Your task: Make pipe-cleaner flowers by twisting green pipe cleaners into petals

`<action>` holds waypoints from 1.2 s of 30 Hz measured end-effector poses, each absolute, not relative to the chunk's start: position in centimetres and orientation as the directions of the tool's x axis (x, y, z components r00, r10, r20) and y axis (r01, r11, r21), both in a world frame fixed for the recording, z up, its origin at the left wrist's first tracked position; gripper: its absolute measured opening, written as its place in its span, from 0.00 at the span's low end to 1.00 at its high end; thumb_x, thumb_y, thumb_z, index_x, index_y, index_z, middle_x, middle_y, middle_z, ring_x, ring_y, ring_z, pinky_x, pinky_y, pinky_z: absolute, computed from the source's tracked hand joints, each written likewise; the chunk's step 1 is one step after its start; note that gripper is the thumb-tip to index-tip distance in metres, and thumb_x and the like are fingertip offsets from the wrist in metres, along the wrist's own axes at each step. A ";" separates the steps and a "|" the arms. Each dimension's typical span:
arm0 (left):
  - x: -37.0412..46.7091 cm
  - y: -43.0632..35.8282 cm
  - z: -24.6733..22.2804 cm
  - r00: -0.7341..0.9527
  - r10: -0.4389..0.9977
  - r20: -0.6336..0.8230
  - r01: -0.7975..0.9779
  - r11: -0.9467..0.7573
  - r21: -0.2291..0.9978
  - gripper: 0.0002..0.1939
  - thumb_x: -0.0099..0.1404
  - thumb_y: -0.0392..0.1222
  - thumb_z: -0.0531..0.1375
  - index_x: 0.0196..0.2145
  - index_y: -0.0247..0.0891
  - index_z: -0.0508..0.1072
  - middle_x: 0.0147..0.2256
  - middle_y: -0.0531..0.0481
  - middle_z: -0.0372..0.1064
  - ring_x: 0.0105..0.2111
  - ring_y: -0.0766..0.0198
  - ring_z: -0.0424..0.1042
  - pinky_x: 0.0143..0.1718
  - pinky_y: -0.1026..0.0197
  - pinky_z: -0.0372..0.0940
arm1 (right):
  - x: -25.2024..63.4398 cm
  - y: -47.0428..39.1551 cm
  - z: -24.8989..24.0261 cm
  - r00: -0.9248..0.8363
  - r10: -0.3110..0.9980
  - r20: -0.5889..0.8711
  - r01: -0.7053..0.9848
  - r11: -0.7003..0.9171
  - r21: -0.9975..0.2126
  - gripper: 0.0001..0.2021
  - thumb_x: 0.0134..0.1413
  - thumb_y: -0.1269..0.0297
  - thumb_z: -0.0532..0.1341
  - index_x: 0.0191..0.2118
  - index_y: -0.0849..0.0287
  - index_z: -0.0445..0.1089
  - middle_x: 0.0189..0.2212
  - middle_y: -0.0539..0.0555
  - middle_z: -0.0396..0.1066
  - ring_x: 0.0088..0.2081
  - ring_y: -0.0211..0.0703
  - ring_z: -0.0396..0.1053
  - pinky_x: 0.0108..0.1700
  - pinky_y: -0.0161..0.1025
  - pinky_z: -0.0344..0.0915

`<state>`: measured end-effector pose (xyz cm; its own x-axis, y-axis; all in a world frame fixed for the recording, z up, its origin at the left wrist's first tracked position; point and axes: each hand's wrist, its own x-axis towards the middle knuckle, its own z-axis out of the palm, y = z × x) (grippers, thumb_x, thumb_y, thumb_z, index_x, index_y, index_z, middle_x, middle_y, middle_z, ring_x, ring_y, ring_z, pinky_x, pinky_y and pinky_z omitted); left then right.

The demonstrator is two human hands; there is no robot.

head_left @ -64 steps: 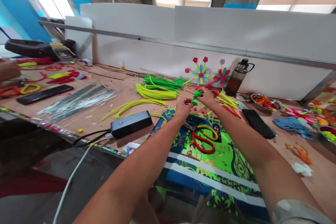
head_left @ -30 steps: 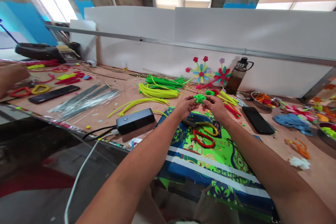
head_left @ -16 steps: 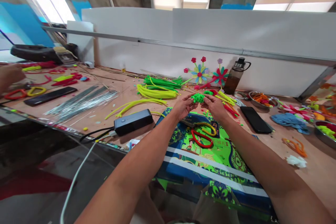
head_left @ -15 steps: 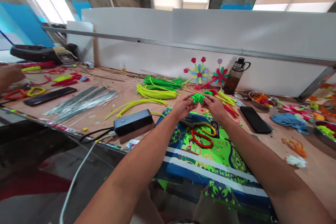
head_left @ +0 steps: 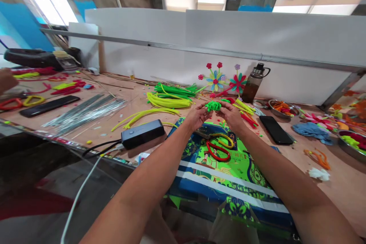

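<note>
A bright green coiled pipe-cleaner piece [head_left: 213, 106] is held up between both hands. My left hand [head_left: 197, 116] pinches its left end, and my right hand [head_left: 231, 115] grips the right end. Under my forearms lies a green and blue printed box [head_left: 228, 175] with white stripes. On that box rest scissors [head_left: 219, 151] with one red and one yellow handle loop. Just behind my hands are a bundle of yellow pipe cleaners [head_left: 168, 101] and a bundle of green pipe cleaners [head_left: 177, 90].
A power bank [head_left: 143, 134] with cables sits left of the box. Silver wires [head_left: 88, 116] lie farther left. To the right are a phone [head_left: 276, 129], a blue cloth [head_left: 311, 132] and a metal bowl [head_left: 283, 109]. A bottle [head_left: 253, 84] and pipe-cleaner flowers [head_left: 215, 80] stand behind. Another person's hand [head_left: 7, 81] shows at far left.
The green piece has turned slightly in my fingers and now shows its coils stretched sideways. Both hands keep hold of it. The whole view has shifted a little.
</note>
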<state>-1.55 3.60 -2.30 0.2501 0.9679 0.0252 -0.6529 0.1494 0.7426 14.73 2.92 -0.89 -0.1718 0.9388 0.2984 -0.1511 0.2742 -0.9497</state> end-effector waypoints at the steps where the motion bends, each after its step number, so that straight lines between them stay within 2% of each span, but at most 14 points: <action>1: -1.5 3.6 -2.4 0.256 0.966 0.029 -0.650 0.150 0.745 0.14 0.59 0.25 0.59 0.42 0.34 0.73 0.31 0.48 0.74 0.27 0.69 0.75 0.32 0.67 0.71 | 14.8 2.9 -0.9 -0.169 0.940 0.296 -0.142 0.274 -0.951 0.17 0.43 0.55 0.65 0.41 0.56 0.72 0.35 0.50 0.71 0.33 0.37 0.69 0.37 0.37 0.69; 7: -1.4 4.0 -2.8 0.290 0.956 0.036 -0.618 0.158 0.770 0.16 0.57 0.26 0.61 0.43 0.34 0.74 0.31 0.48 0.75 0.28 0.68 0.75 0.33 0.66 0.71 | 15.1 3.2 -1.3 -0.170 0.945 0.280 -0.063 0.273 -0.960 0.19 0.43 0.57 0.66 0.43 0.57 0.71 0.32 0.49 0.69 0.27 0.34 0.64 0.31 0.35 0.65; 13: -1.4 4.1 -2.9 0.272 0.962 0.032 -0.612 0.147 0.777 0.15 0.56 0.26 0.62 0.41 0.34 0.75 0.32 0.47 0.76 0.29 0.67 0.75 0.33 0.66 0.72 | 15.1 3.4 -1.5 -0.159 0.945 0.285 -0.060 0.279 -0.958 0.18 0.45 0.57 0.63 0.44 0.57 0.70 0.33 0.50 0.69 0.27 0.34 0.65 0.30 0.35 0.64; 16: -1.4 4.2 -3.0 0.276 0.959 0.063 -0.597 0.119 0.794 0.15 0.54 0.27 0.64 0.41 0.34 0.75 0.32 0.48 0.76 0.28 0.68 0.75 0.32 0.67 0.71 | 15.1 3.4 -1.4 -0.179 0.937 0.299 -0.026 0.299 -0.954 0.21 0.44 0.55 0.65 0.46 0.56 0.69 0.32 0.49 0.69 0.27 0.33 0.64 0.30 0.35 0.64; 20: -1.4 4.3 -3.2 0.296 0.950 0.102 -0.569 0.090 0.818 0.16 0.53 0.28 0.66 0.41 0.34 0.76 0.31 0.49 0.75 0.27 0.69 0.74 0.32 0.67 0.71 | 15.2 3.3 -1.5 -0.183 0.937 0.299 0.019 0.307 -0.951 0.22 0.44 0.52 0.67 0.44 0.57 0.70 0.31 0.49 0.68 0.26 0.34 0.64 0.29 0.35 0.64; 26: -1.4 4.4 -3.3 0.286 0.950 0.128 -0.581 0.066 0.811 0.14 0.52 0.28 0.66 0.38 0.34 0.76 0.31 0.50 0.75 0.27 0.69 0.73 0.32 0.67 0.70 | 15.3 3.6 -1.7 -0.221 0.933 0.283 -0.046 0.280 -0.959 0.20 0.47 0.49 0.65 0.44 0.55 0.70 0.33 0.50 0.69 0.28 0.36 0.66 0.31 0.36 0.66; 31: -1.4 4.3 -3.2 0.277 0.953 0.120 -0.589 0.070 0.805 0.15 0.51 0.27 0.66 0.39 0.34 0.76 0.32 0.49 0.75 0.27 0.69 0.73 0.32 0.67 0.70 | 15.4 3.8 -1.7 -0.228 0.934 0.275 -0.027 0.276 -0.961 0.21 0.48 0.48 0.64 0.46 0.55 0.70 0.34 0.51 0.71 0.29 0.38 0.67 0.33 0.38 0.68; 36: -1.4 4.2 -3.1 0.245 0.962 0.116 -0.608 0.060 0.792 0.15 0.52 0.28 0.67 0.39 0.34 0.75 0.32 0.51 0.74 0.27 0.70 0.73 0.31 0.68 0.70 | 15.4 3.7 -1.8 -0.242 0.920 0.309 -0.006 0.317 -0.948 0.22 0.45 0.52 0.67 0.47 0.54 0.71 0.37 0.51 0.72 0.30 0.37 0.68 0.36 0.39 0.70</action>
<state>-1.43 4.18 -3.09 0.2453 0.9625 0.1158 -0.6076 0.0596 0.7920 15.40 3.68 -1.75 -0.2417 0.9198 0.3093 -0.0059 0.3173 -0.9483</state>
